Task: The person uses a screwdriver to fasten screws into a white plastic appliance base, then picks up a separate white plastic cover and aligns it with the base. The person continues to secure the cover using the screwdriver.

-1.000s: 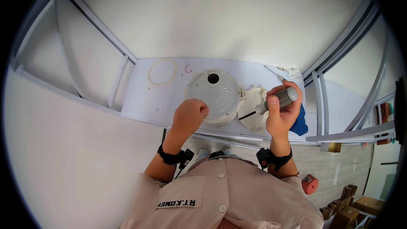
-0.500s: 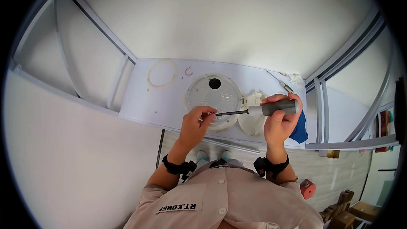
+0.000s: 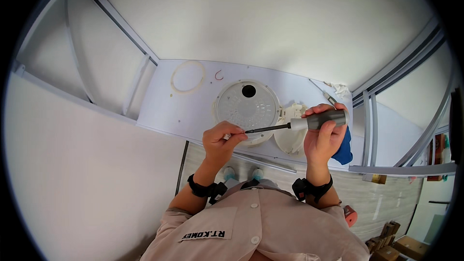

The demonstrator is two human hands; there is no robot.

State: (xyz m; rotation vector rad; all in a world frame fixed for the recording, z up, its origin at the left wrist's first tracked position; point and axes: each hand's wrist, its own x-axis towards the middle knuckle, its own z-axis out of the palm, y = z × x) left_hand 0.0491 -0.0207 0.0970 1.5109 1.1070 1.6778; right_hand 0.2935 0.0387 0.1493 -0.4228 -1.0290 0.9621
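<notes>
Head view: left hand was at the near-left edge of the round unit a second ago; now its fingers are pinched on the driver's tip. Any tiny screw there is too small to tell. Right hand has its fingers wrapped round the driver handle; the shaft has swung from angled-down to near level, over the unit's near side. Little change in the last half second. My read: tip being handled, unit not being driven. Unit sits on the worktop, white part to its right.
</notes>
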